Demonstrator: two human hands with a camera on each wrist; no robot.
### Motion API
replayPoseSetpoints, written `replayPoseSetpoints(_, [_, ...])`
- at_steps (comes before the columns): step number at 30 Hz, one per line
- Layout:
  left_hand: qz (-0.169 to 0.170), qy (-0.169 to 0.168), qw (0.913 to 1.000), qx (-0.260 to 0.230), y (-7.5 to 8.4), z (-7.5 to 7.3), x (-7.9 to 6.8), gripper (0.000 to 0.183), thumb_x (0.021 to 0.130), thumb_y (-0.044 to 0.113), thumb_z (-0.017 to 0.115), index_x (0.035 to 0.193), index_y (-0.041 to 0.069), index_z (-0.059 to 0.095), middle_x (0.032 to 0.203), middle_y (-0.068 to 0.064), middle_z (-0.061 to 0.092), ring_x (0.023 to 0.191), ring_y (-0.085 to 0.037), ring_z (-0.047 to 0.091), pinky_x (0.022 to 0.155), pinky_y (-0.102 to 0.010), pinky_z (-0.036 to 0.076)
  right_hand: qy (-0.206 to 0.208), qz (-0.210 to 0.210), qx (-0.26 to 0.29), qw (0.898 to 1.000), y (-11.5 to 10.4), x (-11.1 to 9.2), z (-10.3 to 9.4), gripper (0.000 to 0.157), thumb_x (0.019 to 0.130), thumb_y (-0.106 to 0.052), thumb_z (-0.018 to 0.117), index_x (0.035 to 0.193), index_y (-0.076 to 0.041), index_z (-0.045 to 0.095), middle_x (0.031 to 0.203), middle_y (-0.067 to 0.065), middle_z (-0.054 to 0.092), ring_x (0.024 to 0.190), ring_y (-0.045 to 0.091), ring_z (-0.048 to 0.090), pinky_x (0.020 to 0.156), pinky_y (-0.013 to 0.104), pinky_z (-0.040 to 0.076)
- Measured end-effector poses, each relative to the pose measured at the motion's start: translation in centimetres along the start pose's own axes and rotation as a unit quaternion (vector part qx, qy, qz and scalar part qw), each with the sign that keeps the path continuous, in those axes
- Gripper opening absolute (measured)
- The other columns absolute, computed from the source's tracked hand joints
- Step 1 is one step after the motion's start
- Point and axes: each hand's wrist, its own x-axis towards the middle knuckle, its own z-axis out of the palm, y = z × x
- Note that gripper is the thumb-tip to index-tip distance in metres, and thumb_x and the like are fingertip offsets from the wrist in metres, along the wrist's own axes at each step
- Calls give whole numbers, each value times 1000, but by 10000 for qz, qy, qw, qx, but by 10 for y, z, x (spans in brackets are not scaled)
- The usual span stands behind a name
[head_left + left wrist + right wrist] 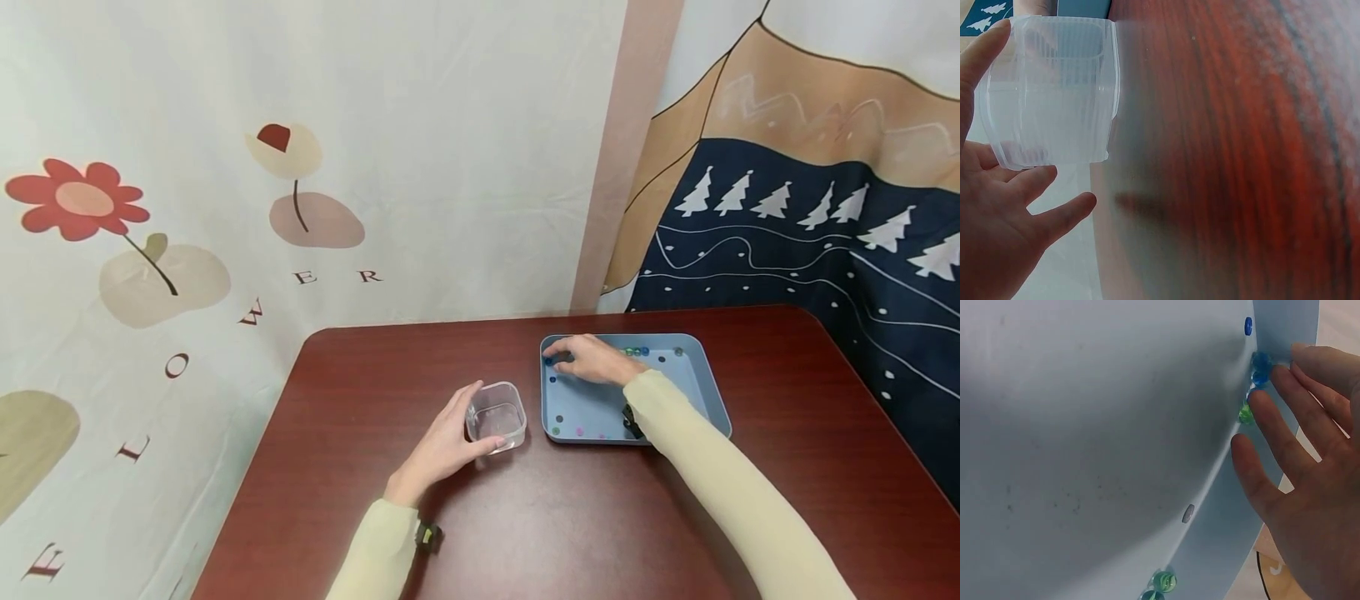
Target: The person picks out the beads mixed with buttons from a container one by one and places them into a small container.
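Note:
With thumb and fingers spread round its sides, my left hand [442, 442] holds a clear plastic container [498, 387] on the table. In the left wrist view its ribbed wall [1063, 106] shows no contents. My right hand [592, 360] reaches into the far left corner of a blue tray [600, 406], palm down. In the right wrist view its fingers [1285, 447] are loosely extended, fingertips right at blue marbles [1261, 365] and a green marble [1245, 415] along the tray wall. A small blue disc [1248, 326] lies near them.
Along the tray's far side lie more marbles [1164, 581] and a grey disc [1189, 514]. Small pink pieces [580, 432] lie near its front edge. The tray and container stand on a reddish-brown wooden table [337, 400], with a printed curtain [465, 167] behind it.

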Motion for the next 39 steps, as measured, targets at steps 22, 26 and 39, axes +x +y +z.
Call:
replayPoseSetpoints(22, [-4, 12, 10000, -6, 2, 0, 0, 98, 84, 43, 86, 160, 7, 36, 160, -11, 41, 142, -29, 45, 116, -50, 38, 275, -476, -1397, 9887, 3, 4, 13, 24, 97, -15, 74, 120, -9, 77, 121, 7, 71, 119, 26, 64, 105, 46, 50])
replayPoseSetpoints(26, [-6, -7, 10000, -3, 2, 0, 1, 99, 84, 45, 85, 160, 8, 35, 160, -11, 40, 141, -29, 45, 115, -50, 39, 365, -528, -1371, 9885, 5, 3, 13, 21, 97, -15, 74, 117, -9, 78, 117, 5, 71, 114, 24, 65, 102, 45, 52])
replayPoseSetpoints(39, [-18, -9, 10000, -96, 2, 0, 0, 100, 84, 44, 86, 161, 8, 35, 161, -12, 39, 142, -29, 45, 116, -51, 39, 864, -696, -932, 9895, -14, -11, -7, 19, 95, -10, 74, 114, -10, 76, 113, 4, 71, 102, 21, 66, 93, 42, 56])
